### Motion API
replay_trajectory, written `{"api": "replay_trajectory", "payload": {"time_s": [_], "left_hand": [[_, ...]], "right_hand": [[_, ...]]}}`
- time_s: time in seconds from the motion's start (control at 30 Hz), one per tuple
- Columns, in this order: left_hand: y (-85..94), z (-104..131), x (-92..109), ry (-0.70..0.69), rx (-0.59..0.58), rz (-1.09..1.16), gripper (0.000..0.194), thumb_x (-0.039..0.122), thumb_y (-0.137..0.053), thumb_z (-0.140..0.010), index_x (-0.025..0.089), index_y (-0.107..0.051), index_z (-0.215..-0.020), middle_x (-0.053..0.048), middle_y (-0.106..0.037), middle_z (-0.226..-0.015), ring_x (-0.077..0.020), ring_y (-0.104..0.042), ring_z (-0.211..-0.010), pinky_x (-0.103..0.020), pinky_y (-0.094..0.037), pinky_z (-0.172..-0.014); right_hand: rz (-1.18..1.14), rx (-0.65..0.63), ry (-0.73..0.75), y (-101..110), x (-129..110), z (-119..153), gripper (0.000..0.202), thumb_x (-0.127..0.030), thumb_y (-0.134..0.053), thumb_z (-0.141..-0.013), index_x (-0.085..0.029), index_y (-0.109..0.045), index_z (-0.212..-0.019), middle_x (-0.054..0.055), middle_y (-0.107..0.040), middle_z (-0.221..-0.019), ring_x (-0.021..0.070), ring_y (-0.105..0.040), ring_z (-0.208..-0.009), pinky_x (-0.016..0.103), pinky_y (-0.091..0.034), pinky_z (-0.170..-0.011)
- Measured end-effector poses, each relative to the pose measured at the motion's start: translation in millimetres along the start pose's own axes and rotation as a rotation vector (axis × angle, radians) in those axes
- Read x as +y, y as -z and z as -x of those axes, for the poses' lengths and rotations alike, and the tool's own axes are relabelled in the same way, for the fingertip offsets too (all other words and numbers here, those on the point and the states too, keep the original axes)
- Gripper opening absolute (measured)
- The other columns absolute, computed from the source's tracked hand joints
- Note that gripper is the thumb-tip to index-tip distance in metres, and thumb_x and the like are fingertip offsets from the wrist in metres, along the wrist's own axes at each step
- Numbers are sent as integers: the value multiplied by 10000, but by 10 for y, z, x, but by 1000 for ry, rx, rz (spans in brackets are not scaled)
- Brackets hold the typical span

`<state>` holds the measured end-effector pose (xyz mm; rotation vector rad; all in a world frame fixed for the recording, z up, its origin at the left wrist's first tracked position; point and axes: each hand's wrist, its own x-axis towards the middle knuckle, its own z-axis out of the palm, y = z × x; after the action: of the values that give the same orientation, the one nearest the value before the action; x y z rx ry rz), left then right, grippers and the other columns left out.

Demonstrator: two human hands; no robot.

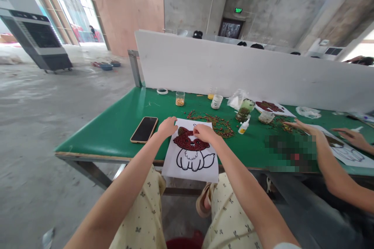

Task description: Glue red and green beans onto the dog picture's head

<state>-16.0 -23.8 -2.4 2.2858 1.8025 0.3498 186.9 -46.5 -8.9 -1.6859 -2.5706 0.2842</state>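
Observation:
A white sheet with a printed fox drawing [190,163] hangs partly over the front edge of the green table. The fox's head [187,143] is covered with dark red grains, with one ear greenish; its body is bare outline. At the sheet's upper left edge, my left hand [167,127] rests with fingers curled against the paper. My right hand [204,132] is over the upper right of the fox's head, its fingers pinched together. Whatever sits between those fingertips is hidden. Loose red and green grains [219,124] lie scattered just behind the sheet.
Left of the sheet lies a phone [144,129]. A cup of orange kernels [180,99], a glue bottle [244,126] and a jar of green grains [245,109] stand behind. At right, a co-worker's hand [299,125] reaches over another drawing [347,151]. A white partition [233,68] borders the back.

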Motion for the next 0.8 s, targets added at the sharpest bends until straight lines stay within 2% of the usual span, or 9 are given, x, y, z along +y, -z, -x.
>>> {"api": "replay_trajectory", "payload": {"time_s": [0.5,0.8], "left_hand": [[-6,-2,1,3,-27,-32,375,208,-474,-784,144,-533,-1149,-100,-585,-1163,-210,-569,-1011,-267,-437,-806],[-13,-4,-10,-6,-39,-35,381,196,-469,-782,133,-532,-1152,-107,-579,-1163,-214,-567,-1015,-274,-435,-820]], "right_hand": [[-28,27,-21,12,11,8,79,-205,-561,-775,-193,-638,-783,39,-661,-887,148,-571,-783,216,-300,-577],[-11,29,-22,54,11,36,91,-179,-532,-769,-177,-620,-744,40,-650,-849,127,-546,-707,213,-277,-537]]}}
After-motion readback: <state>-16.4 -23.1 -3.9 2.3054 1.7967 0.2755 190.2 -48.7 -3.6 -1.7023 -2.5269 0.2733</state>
